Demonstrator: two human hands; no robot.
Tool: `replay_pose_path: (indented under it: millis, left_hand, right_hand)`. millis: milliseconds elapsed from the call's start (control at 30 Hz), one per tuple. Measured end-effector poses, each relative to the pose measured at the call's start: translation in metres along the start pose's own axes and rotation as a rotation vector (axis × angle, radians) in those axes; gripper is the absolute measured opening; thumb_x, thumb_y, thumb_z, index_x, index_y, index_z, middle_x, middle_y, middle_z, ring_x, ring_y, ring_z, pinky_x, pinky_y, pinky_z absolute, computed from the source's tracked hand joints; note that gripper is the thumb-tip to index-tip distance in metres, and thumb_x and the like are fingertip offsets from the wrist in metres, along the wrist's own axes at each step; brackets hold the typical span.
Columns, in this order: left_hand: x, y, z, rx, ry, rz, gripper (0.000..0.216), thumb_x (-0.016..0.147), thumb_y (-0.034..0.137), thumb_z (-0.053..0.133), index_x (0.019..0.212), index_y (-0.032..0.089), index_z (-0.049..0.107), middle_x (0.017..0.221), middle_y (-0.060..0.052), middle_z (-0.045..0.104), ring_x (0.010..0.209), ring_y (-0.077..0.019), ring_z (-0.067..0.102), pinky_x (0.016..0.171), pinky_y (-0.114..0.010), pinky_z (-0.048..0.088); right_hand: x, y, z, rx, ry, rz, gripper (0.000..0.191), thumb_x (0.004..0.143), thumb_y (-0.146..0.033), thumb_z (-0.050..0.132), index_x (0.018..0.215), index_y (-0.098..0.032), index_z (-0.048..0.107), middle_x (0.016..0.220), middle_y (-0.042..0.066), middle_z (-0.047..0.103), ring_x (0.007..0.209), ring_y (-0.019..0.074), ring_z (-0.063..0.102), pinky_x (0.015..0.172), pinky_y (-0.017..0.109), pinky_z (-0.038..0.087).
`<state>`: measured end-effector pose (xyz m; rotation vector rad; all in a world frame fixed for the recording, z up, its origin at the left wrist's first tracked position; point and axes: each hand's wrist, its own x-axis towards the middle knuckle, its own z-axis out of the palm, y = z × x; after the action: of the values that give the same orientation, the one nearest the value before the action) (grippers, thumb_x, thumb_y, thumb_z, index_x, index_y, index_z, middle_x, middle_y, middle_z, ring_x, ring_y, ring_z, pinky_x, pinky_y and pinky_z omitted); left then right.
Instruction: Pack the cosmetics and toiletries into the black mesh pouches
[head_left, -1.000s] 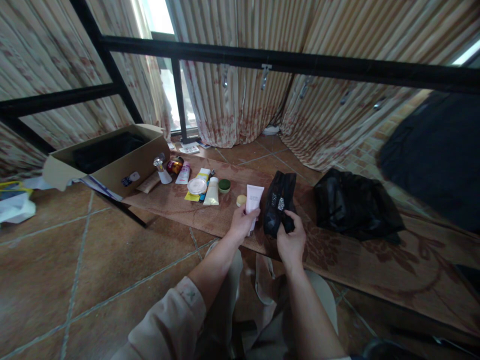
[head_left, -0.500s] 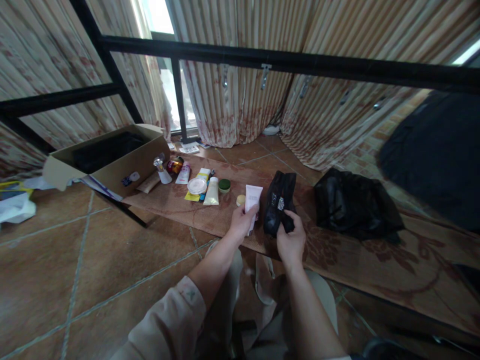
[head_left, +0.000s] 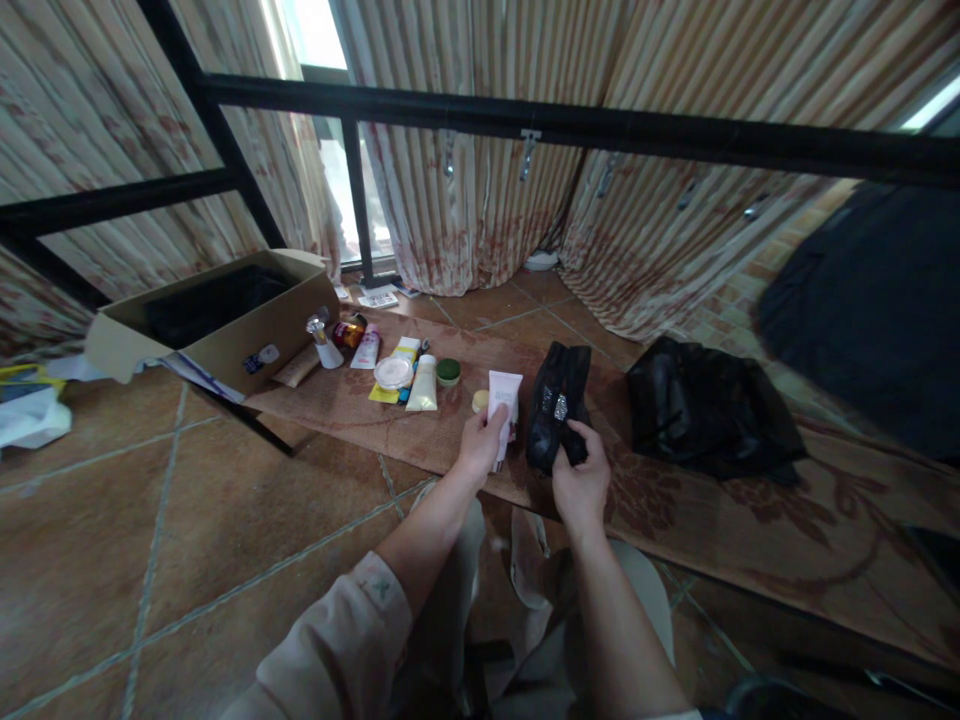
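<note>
My left hand (head_left: 484, 440) is closed around a pale pink squeeze tube (head_left: 504, 390), flat end up. Thumb and fingers of my right hand (head_left: 583, 475) pinch the near end of a black pouch (head_left: 559, 385) with a glittery patch on it. Tube and pouch are side by side, a small gap between them. Just left of the tube sits a small yellowish round pot (head_left: 480, 401). Farther left are a green-lidded jar (head_left: 448, 372), a cream tube (head_left: 422, 385), a clear round container (head_left: 394, 373) on a yellow packet, and a pink-and-white tube (head_left: 366, 347).
A low bench with a brown patterned cover (head_left: 660, 500) bears everything. At its left end stands an open cardboard box (head_left: 247, 325) with something black inside, beside a silver-and-white bottle (head_left: 328, 350). A black plastic bag (head_left: 709, 410) lies to the right. Behind runs a black metal bar (head_left: 480, 112).
The pale pink tube in my left hand has shifted very slightly left. My right hand keeps its pinch on the black pouch.
</note>
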<state>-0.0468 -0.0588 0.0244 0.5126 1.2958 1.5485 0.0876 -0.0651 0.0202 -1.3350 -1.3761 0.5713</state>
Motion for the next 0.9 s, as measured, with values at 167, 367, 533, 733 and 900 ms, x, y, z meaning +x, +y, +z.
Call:
replay_pose_path:
  millis: [167, 367, 533, 733, 900]
  left_hand:
    - [0.0005, -0.0009, -0.001, 0.014, 0.004, -0.008, 0.034, 0.077, 0.045, 0.065, 0.079, 0.012, 0.068, 0.059, -0.002, 0.061, 0.051, -0.0116, 0.054, 0.053, -0.023, 0.045]
    - [0.0028, -0.0043, -0.0034, 0.051, 0.006, 0.0, 0.038, 0.081, 0.05, 0.058, 0.074, 0.013, 0.065, 0.059, -0.004, 0.062, 0.05, -0.0127, 0.055, 0.049, -0.023, 0.042]
    - [0.0023, -0.0038, -0.0045, 0.084, 0.014, -0.002, 0.043, 0.083, 0.054, 0.054, 0.074, 0.013, 0.066, 0.061, -0.006, 0.064, 0.05, -0.0149, 0.057, 0.049, -0.024, 0.042]
    - [0.0003, -0.0014, -0.0049, 0.075, 0.022, -0.008, 0.043, 0.084, 0.053, 0.052, 0.074, 0.013, 0.066, 0.063, -0.007, 0.066, 0.051, -0.0153, 0.058, 0.051, -0.025, 0.044]
    - [-0.0007, 0.0004, -0.0044, 0.079, 0.039, -0.017, 0.043, 0.084, 0.053, 0.053, 0.072, 0.013, 0.065, 0.062, -0.008, 0.066, 0.052, -0.0158, 0.058, 0.052, -0.025, 0.045]
  right_hand:
    - [0.0004, 0.0033, 0.0009, 0.008, -0.003, 0.001, 0.036, 0.073, -0.028, 0.057, 0.108, -0.019, 0.064, 0.106, 0.007, 0.067, 0.097, 0.0209, 0.061, 0.09, 0.035, 0.045]
    - [0.0, 0.0024, 0.0006, 0.001, -0.012, 0.015, 0.037, 0.074, -0.028, 0.056, 0.109, -0.019, 0.064, 0.106, 0.007, 0.068, 0.097, 0.0215, 0.062, 0.089, 0.036, 0.045]
    - [-0.0003, 0.0022, 0.0007, 0.019, -0.007, 0.019, 0.037, 0.074, -0.028, 0.057, 0.109, -0.018, 0.064, 0.105, 0.007, 0.068, 0.097, 0.0214, 0.062, 0.089, 0.035, 0.045]
    - [0.0008, 0.0078, 0.0024, 0.02, -0.008, 0.015, 0.037, 0.073, -0.028, 0.057, 0.109, -0.019, 0.064, 0.106, 0.008, 0.068, 0.098, 0.0217, 0.061, 0.09, 0.036, 0.045]
    - [0.0006, 0.0047, 0.0021, 0.016, 0.004, -0.001, 0.036, 0.073, -0.028, 0.057, 0.108, -0.019, 0.064, 0.105, 0.007, 0.068, 0.096, 0.0207, 0.061, 0.089, 0.035, 0.045]
